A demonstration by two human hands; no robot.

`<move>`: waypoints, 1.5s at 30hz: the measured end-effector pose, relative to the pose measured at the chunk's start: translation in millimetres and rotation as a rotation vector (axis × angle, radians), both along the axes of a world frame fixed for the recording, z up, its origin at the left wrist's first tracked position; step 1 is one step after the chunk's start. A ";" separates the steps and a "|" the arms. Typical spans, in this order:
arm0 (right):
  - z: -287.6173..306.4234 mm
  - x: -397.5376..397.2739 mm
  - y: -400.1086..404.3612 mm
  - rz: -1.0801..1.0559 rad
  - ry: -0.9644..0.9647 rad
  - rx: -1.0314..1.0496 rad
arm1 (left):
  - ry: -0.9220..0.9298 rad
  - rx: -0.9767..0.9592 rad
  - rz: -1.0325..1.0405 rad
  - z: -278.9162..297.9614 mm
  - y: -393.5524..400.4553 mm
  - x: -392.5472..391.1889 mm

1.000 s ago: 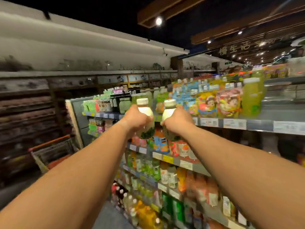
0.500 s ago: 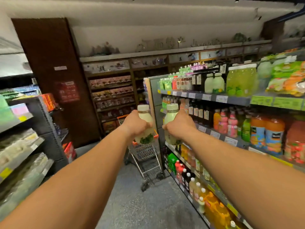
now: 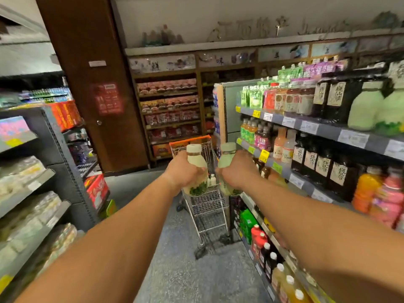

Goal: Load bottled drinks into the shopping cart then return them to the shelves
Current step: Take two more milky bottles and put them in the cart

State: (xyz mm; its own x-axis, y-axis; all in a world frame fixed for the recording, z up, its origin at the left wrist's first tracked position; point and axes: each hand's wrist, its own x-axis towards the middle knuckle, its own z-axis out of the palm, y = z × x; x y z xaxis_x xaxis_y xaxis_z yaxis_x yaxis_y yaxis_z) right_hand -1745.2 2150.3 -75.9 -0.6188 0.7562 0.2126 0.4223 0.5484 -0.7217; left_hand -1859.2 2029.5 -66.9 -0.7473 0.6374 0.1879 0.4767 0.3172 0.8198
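Left hand (image 3: 182,171) and right hand (image 3: 237,170), fingers curled round two full, probably heavy, slick bottles (image 3: 195,167) at mid-body, above the cart (image 3: 205,202).

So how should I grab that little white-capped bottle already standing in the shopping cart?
Take the small pale bottle by its neck just under the cap, reaching down from above. It stands upright inside the orange-handled wire shopping cart, so the wire walls block its sides and only the top is open.
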 end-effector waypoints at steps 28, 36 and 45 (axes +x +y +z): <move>-186.0 -504.6 418.0 -0.009 -0.236 -0.167 | -0.209 -0.147 0.032 -184.1 424.9 -489.3; -259.6 -614.4 502.9 -0.027 -0.297 -0.193 | -0.345 -0.148 0.112 -256.8 497.2 -600.3; -378.4 -739.9 562.3 -0.063 -0.402 -0.183 | -0.393 -0.261 0.060 -374.0 571.9 -729.6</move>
